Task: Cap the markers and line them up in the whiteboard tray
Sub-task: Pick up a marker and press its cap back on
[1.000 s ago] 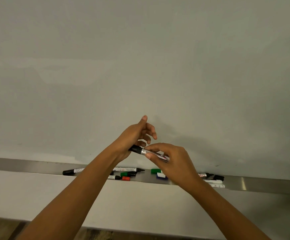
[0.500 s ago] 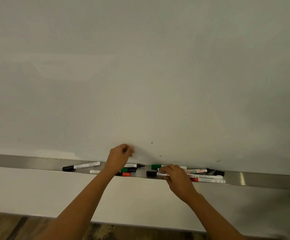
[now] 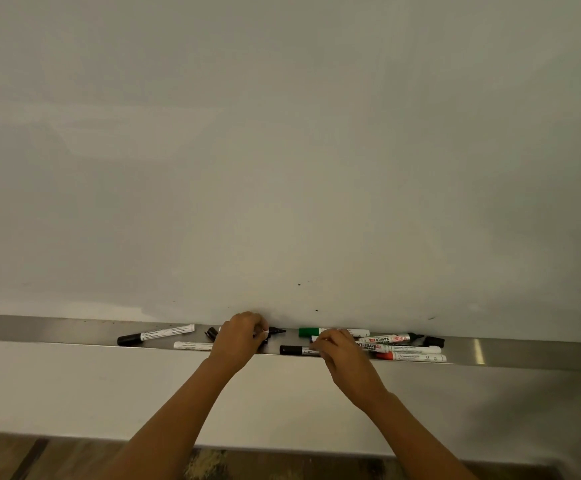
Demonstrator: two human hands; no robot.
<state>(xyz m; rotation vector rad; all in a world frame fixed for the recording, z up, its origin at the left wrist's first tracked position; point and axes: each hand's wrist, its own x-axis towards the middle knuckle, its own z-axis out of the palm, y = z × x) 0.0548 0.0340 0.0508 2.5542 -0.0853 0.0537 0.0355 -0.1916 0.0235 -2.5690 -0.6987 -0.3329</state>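
**Both hands down in the whiteboard tray among the markers**

The metal tray [image 3: 57,329] runs across the lower part of the frame beneath the whiteboard [image 3: 282,150]. The left hand [image 3: 240,337], at lower centre, is curled with its fingers closed around a black-tipped marker [image 3: 277,330] whose dark end juts out to the right of the knuckles. The right hand [image 3: 337,344], just right of centre, rests fingertips-down on a black-capped marker [image 3: 294,350] lying along the tray's front edge; whether it is pinching the barrel or merely touching it cannot be told.

Left of the hands lie a capped black marker [image 3: 155,335], tilted, and a white marker barrel [image 3: 192,345] near the front lip, with a loose black cap [image 3: 212,332] beside the left wrist. Behind the right hand sits a green-capped marker [image 3: 330,331]. Further right a cluster lies close together: a marker with red print [image 3: 388,338], one labelled whiteboard marker [image 3: 403,348], a red-capped marker [image 3: 414,357] at the front, and another black cap [image 3: 434,341] at the far end
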